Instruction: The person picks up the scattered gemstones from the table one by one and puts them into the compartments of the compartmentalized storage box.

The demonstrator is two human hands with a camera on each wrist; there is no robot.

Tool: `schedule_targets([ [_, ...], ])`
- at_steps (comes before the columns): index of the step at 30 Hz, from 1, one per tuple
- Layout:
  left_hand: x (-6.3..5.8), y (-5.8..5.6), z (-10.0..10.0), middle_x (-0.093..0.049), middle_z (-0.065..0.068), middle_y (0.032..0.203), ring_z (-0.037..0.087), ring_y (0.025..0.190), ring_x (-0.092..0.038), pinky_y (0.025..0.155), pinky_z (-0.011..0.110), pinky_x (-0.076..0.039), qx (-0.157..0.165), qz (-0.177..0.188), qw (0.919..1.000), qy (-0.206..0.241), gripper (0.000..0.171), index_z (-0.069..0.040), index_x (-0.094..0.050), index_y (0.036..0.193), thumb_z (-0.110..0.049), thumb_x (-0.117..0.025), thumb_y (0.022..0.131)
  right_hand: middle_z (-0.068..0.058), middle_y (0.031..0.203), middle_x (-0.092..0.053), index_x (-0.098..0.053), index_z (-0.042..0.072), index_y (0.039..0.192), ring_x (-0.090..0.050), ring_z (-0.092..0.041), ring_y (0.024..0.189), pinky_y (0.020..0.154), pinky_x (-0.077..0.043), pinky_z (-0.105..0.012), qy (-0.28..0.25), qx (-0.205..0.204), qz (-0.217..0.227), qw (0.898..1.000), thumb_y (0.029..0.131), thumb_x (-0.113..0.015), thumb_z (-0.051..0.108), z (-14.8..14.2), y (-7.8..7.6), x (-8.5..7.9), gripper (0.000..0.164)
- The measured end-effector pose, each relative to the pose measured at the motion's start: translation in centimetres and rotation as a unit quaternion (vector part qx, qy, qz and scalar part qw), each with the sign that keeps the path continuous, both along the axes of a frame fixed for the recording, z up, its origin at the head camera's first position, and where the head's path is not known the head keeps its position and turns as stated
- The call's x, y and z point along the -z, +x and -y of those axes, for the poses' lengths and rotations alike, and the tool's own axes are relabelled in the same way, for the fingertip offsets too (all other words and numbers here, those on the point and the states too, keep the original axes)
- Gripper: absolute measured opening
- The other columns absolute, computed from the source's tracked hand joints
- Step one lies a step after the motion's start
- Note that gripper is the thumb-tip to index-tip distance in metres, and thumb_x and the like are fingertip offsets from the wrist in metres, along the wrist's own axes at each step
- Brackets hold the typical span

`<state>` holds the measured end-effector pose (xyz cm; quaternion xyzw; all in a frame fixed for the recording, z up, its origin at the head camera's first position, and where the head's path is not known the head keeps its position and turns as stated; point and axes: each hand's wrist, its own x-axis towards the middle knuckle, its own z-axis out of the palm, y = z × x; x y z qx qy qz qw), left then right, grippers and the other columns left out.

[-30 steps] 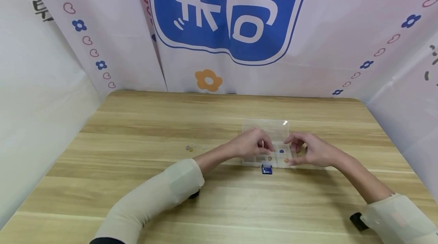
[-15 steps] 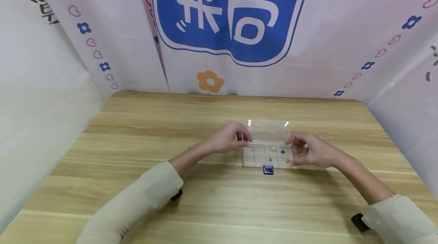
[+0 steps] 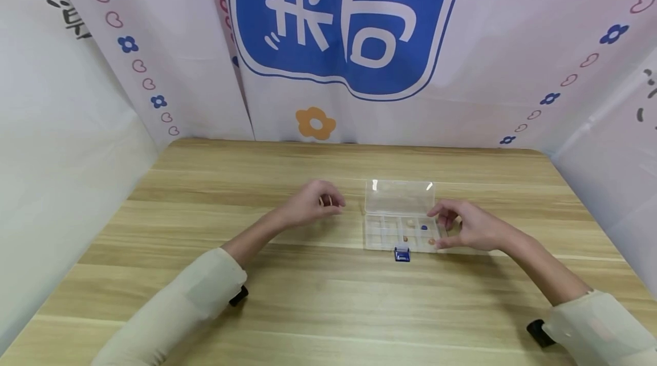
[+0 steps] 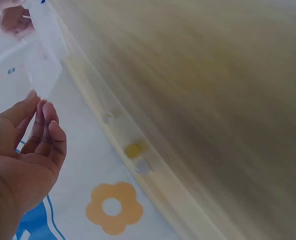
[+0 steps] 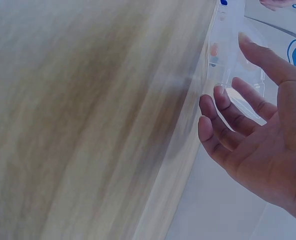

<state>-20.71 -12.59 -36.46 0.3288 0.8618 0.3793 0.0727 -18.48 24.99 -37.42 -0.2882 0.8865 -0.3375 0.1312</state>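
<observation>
Clear plastic compartment box lies on the wood-grain table, to the person's right of the middle, its transparent lid swung back on the far side and a dark blue plastic clasp jutting from its near edge. From where I stand I can make out two rows of compartments. Toward the right end of the far row sit a small pale piece and a round dark blue bead; in the near row, a small brownish piece and, at the right end, an orange piece.

Both of the person's hands are bare. The right hand holds the box at its right end, thumb at the near corner, forefinger at the far one, well spread between. The left hand hovers apart from the box on its left side, fingers bent and their tips close to the thumb; I cannot tell whether anything tiny is pinched there.

Beyond the left hand, seen from its wrist, a yellow piece and a clear greyish piece lie just beside each other on the table, a blurred pale piece near them.
</observation>
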Motion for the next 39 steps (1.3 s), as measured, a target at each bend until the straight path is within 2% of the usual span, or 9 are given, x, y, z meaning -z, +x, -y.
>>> schedule_targets([
  [3, 0.3, -0.1, 1.1, -0.074, 0.012, 0.092, 0.012, 0.076, -0.063, 0.069, 0.026, -0.056, -0.001, -0.009, 0.9999, 0.004, 0.011, 0.009, -0.075, 0.101, 0.002, -0.074, 0.093, -0.005, 0.095, -0.06, -0.065, -0.004, 0.119, -0.055, -0.022, 0.089, 0.073, -0.05, -0.03, 0.0, -0.001, 0.0, 1.0, 0.078, -0.092, 0.017, 0.0, 0.0, 0.0, 0.053],
  [12, 1.0, -0.3, 3.9, -0.073, 0.012, 0.09, 0.017, 0.078, -0.065, 0.067, 0.024, -0.055, -0.028, 0.001, 0.9996, -0.012, 0.009, 0.008, -0.075, 0.099, 0.004, -0.075, 0.091, -0.004, 0.096, -0.06, -0.065, -0.004, 0.12, -0.055, -0.021, 0.089, 0.074, -0.05, -0.031, 0.005, 0.0, 0.001, 1.0, 0.078, -0.092, 0.018, 0.0, -0.1, 0.0, 0.055],
  [17, 1.1, -0.4, 5.0, -0.073, 0.012, 0.087, 0.017, 0.075, -0.065, 0.064, 0.024, -0.055, -0.022, 0.002, 0.9995, -0.02, 0.005, 0.007, -0.076, 0.095, 0.003, -0.075, 0.092, -0.004, 0.096, -0.06, -0.065, -0.004, 0.12, -0.055, -0.021, 0.089, 0.074, -0.05, -0.031, 0.005, -0.001, -0.001, 1.0, 0.078, -0.092, 0.018, 0.0, -0.2, 0.0, 0.055],
  [25, 1.1, -0.1, 6.7, -0.07, 0.009, 0.084, 0.017, 0.074, -0.065, 0.066, 0.024, -0.055, -0.016, 0.008, 0.998, -0.061, 0.002, 0.005, -0.075, 0.089, 0.006, -0.077, 0.088, -0.003, 0.095, -0.06, -0.065, -0.004, 0.119, -0.055, -0.021, 0.089, 0.074, -0.05, -0.03, 0.005, -0.001, -0.004, 1.0, 0.077, -0.093, 0.017, 0.0, -0.1, 0.1, 0.054],
  [30, 1.2, 0.1, 7.3, -0.07, 0.01, 0.084, 0.018, 0.074, -0.067, 0.067, 0.025, -0.057, -0.014, 0.022, 0.997, -0.073, 0.004, 0.006, -0.073, 0.089, 0.007, -0.077, 0.087, -0.004, 0.095, -0.06, -0.066, -0.004, 0.119, -0.055, -0.022, 0.089, 0.074, -0.05, -0.03, 0.005, 0.001, -0.001, 1.0, 0.077, -0.093, 0.016, 0.0, -0.1, 0.1, 0.054],
  [39, 1.2, 0.0, 7.3, -0.071, 0.008, 0.082, 0.014, 0.072, -0.064, 0.066, 0.024, -0.054, -0.013, 0.021, 0.9953, -0.094, 0.005, 0.006, -0.074, 0.09, 0.006, -0.078, 0.087, -0.005, 0.095, -0.06, -0.065, -0.004, 0.119, -0.055, -0.022, 0.089, 0.073, -0.05, -0.03, -0.004, 0.0, 0.002, 1.0, 0.077, -0.093, 0.017, -0.1, -0.2, 0.3, 0.055],
])
